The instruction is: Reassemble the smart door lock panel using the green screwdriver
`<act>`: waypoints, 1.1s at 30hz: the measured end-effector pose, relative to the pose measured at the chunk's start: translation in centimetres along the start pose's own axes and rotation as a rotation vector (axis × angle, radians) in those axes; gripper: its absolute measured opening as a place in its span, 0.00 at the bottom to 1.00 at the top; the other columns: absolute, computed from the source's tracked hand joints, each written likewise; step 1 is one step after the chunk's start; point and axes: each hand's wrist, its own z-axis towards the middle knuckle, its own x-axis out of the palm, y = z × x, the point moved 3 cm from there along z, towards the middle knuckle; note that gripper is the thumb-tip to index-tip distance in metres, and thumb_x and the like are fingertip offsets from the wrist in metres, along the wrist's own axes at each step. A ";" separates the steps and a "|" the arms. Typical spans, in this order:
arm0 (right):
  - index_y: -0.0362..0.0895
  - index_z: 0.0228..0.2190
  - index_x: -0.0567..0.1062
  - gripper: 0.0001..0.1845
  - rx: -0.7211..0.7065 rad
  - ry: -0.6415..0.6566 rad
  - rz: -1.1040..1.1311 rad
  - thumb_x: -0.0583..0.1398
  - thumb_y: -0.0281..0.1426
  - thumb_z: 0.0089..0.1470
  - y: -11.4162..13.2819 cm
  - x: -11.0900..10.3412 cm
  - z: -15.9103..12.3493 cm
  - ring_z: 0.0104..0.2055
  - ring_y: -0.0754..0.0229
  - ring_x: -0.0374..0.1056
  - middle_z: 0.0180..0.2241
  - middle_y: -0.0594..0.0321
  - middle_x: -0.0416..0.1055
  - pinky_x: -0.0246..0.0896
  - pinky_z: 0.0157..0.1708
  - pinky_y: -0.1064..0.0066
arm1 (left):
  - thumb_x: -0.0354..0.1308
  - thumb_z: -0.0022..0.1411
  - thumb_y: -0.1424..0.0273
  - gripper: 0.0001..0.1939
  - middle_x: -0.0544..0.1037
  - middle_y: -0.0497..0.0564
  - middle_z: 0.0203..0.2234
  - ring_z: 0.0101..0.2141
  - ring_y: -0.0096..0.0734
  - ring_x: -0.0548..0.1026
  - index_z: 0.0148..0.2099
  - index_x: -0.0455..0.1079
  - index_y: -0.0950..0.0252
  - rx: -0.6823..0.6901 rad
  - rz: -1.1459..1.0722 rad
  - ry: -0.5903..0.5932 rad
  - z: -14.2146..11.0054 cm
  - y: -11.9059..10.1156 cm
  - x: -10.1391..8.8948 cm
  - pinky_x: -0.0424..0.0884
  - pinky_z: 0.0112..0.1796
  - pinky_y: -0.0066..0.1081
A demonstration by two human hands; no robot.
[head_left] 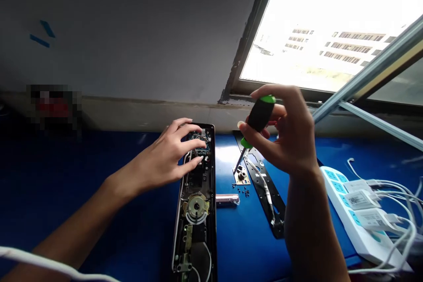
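Observation:
My right hand (284, 132) grips a screwdriver (261, 113) with a black and green handle. Its shaft points down and left, the tip by a small metal plate with a round part (242, 175); whether they touch I cannot tell. Spread over the upper end of a long black device housing (198, 176) are the fingers of my left hand (181, 150), resting at its edge and over a blue-green circuit board (203, 144). Lower in the housing sit a round metal part (196, 206) and white wires. Several tiny dark screws (244, 192) lie below the small plate.
A long black panel (264, 185) with a white cable lies right of the small plate. Beside the housing is a pinkish wrapped cylinder (228, 199). At right, a white power strip (346, 211) carries several plugged chargers and cables. Wall and window stand behind the blue table (142, 220).

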 end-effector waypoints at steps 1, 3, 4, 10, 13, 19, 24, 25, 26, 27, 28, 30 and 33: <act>0.51 0.50 0.70 0.22 0.055 0.116 -0.009 0.67 0.32 0.55 -0.5 -0.3 0.0 0.24 0.64 0.70 0.29 0.70 0.72 0.65 0.19 0.70 | 0.60 0.71 0.63 0.12 0.72 0.56 0.62 0.70 0.56 0.57 0.53 0.78 0.57 0.038 0.010 -0.005 0.0 -0.6 0.2 0.66 0.65 0.59; 0.50 0.48 0.69 0.21 0.170 0.345 -0.006 0.68 0.33 0.55 -1.6 -0.6 -0.2 0.24 0.65 0.72 0.30 0.70 0.74 0.66 0.20 0.74 | 0.59 0.72 0.65 0.12 0.73 0.56 0.61 0.70 0.54 0.57 0.54 0.78 0.58 0.115 -0.002 0.014 0.1 -1.9 0.8 0.68 0.64 0.58; 0.49 0.47 0.69 0.20 0.219 0.436 -0.006 0.69 0.34 0.55 -2.2 -0.7 -0.3 0.24 0.66 0.73 0.30 0.69 0.75 0.66 0.21 0.75 | 0.58 0.72 0.66 0.13 0.74 0.57 0.60 0.70 0.54 0.58 0.55 0.77 0.59 0.145 -0.007 0.031 0.1 -2.5 1.2 0.69 0.64 0.57; 0.47 0.37 0.71 0.14 0.326 0.675 -0.117 0.70 0.34 0.54 -4.1 -0.1 -0.4 0.23 0.68 0.68 0.25 0.70 0.73 0.60 0.21 0.77 | 0.57 0.74 0.65 0.15 0.74 0.56 0.62 0.72 0.59 0.56 0.59 0.76 0.59 0.236 0.017 0.142 0.0 -4.4 4.0 0.71 0.63 0.60; 0.46 0.38 0.72 0.14 0.308 0.718 -0.114 0.70 0.32 0.54 -4.2 0.6 -0.4 0.23 0.68 0.68 0.27 0.69 0.75 0.59 0.21 0.76 | 0.58 0.73 0.64 0.15 0.76 0.57 0.60 0.71 0.61 0.57 0.57 0.77 0.60 0.253 0.007 0.157 0.0 -4.4 4.8 0.71 0.63 0.61; 0.46 0.38 0.72 0.16 0.238 0.726 -0.092 0.72 0.30 0.52 -4.6 1.6 -0.3 0.25 0.68 0.68 0.28 0.70 0.76 0.59 0.22 0.77 | 0.57 0.73 0.63 0.15 0.77 0.57 0.60 0.72 0.61 0.55 0.56 0.78 0.60 0.245 0.051 0.159 0.2 -3.9 4.6 0.71 0.63 0.60; 0.46 0.38 0.71 0.15 0.238 0.724 -0.009 0.71 0.30 0.53 -4.6 1.6 -0.2 0.25 0.68 0.72 0.27 0.71 0.75 0.60 0.23 0.77 | 0.58 0.73 0.64 0.14 0.77 0.57 0.59 0.72 0.59 0.55 0.55 0.79 0.60 0.234 0.037 0.129 0.3 -3.6 4.1 0.70 0.64 0.60; 0.46 0.39 0.71 0.15 0.238 0.711 0.005 0.70 0.30 0.53 -4.5 1.6 -0.2 0.25 0.67 0.72 0.27 0.71 0.75 0.60 0.23 0.77 | 0.58 0.72 0.64 0.14 0.77 0.57 0.59 0.72 0.59 0.55 0.55 0.79 0.60 0.230 0.026 0.117 0.3 -3.5 4.0 0.70 0.64 0.59; 0.46 0.39 0.71 0.15 0.233 0.695 0.012 0.70 0.31 0.53 -4.4 1.5 -0.1 0.25 0.67 0.72 0.27 0.71 0.75 0.60 0.23 0.76 | 0.59 0.72 0.65 0.14 0.77 0.57 0.59 0.72 0.59 0.56 0.55 0.79 0.60 0.225 0.016 0.108 0.3 -3.4 3.9 0.70 0.64 0.59; 0.46 0.39 0.71 0.15 0.227 0.679 0.012 0.70 0.31 0.53 -4.3 1.4 -0.1 0.25 0.67 0.72 0.26 0.71 0.75 0.60 0.23 0.76 | 0.59 0.72 0.65 0.13 0.78 0.57 0.59 0.72 0.59 0.56 0.54 0.79 0.60 0.221 0.009 0.101 0.2 -3.4 3.9 0.70 0.64 0.59; 0.46 0.39 0.71 0.14 0.220 0.664 0.006 0.70 0.31 0.53 -4.3 1.3 -0.1 0.25 0.67 0.71 0.26 0.71 0.75 0.59 0.23 0.76 | 0.59 0.71 0.65 0.13 0.78 0.57 0.59 0.72 0.59 0.56 0.54 0.79 0.60 0.220 0.005 0.096 0.2 -3.3 3.9 0.70 0.64 0.59; 0.46 0.39 0.71 0.14 0.210 0.643 -0.009 0.70 0.31 0.53 -4.2 1.1 0.0 0.25 0.67 0.69 0.26 0.71 0.75 0.59 0.24 0.75 | 0.59 0.72 0.66 0.13 0.78 0.57 0.59 0.72 0.59 0.56 0.54 0.79 0.61 0.222 0.009 0.094 0.2 -3.3 4.0 0.70 0.65 0.60; 0.46 0.40 0.71 0.15 0.213 0.616 0.002 0.69 0.31 0.53 -4.1 0.8 0.0 0.26 0.67 0.68 0.27 0.71 0.74 0.60 0.25 0.74 | 0.58 0.72 0.65 0.14 0.77 0.57 0.59 0.71 0.59 0.56 0.55 0.79 0.61 0.218 0.018 0.099 0.2 -3.2 3.8 0.69 0.64 0.59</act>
